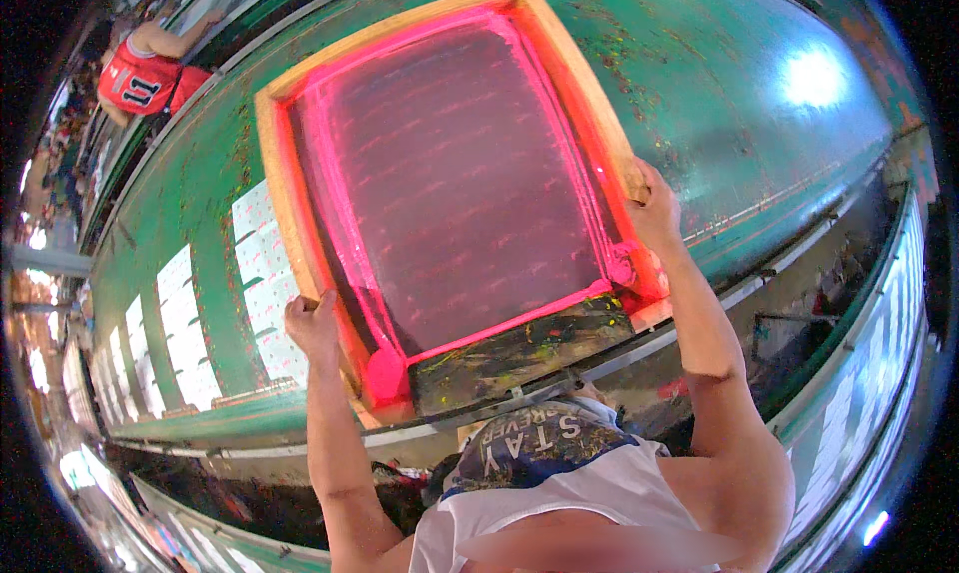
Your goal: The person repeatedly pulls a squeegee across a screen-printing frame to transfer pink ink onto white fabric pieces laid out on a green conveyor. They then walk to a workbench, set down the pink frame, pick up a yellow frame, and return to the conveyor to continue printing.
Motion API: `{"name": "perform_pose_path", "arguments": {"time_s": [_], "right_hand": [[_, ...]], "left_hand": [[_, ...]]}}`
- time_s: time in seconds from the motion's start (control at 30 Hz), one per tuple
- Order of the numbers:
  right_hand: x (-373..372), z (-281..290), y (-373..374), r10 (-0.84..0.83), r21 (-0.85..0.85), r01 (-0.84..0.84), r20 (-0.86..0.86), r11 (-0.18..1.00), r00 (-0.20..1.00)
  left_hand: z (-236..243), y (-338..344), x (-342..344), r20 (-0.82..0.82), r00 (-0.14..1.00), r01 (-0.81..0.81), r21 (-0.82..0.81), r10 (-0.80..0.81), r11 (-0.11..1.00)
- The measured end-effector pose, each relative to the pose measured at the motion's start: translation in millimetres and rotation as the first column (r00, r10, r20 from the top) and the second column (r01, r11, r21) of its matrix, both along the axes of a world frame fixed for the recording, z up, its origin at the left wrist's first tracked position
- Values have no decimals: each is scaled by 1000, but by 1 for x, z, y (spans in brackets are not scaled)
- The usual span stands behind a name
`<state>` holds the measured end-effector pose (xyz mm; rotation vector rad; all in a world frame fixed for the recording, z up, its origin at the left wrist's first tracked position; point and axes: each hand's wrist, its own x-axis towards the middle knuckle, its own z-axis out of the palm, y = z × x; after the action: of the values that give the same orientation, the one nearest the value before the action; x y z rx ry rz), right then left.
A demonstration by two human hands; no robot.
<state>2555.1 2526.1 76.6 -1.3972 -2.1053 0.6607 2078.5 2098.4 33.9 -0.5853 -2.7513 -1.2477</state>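
Observation:
A large wooden screen-printing frame (pixel 281 173) lies tilted over the green table, its mesh (pixel 460 183) dark and bordered by bright pink ink. My left hand (pixel 313 328) is closed on the frame's left rail, near its lower end. On the opposite side, my right hand (pixel 654 208) grips the right rail, fingers curled over the wood. Thick pink ink (pixel 388 375) is pooled at the near left corner, and more pink ink (pixel 621 265) sits at the near right one. Between those corners runs a dark stained strip (pixel 519 358) spattered with yellow.
The long green table (pixel 699 93) bears paint specks. White printed sheets (pixel 265 283) lie in rows to the left. A metal rail (pixel 739 293) edges the near side. Across the table at the upper left, a person in a red jersey (pixel 140 78) leans over another table.

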Motion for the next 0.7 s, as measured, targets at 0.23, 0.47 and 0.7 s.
{"name": "perform_pose_path", "arguments": {"time_s": [0.23, 0.47, 0.7], "right_hand": [[56, -23, 43, 92, -9, -94, -104, 996, 990], [73, -34, 58, 122, -107, -144, -194, 984, 974], [72, -38, 55, 78, -137, -101, -166, 985, 983]], "left_hand": [[15, 46, 60, -54, 998, -30, -150, 22, 988], [19, 58, 76, -59, 998, -31, -213, 19, 977], [13, 59, 72, 12, 997, -64, -321, 71, 945]]}}
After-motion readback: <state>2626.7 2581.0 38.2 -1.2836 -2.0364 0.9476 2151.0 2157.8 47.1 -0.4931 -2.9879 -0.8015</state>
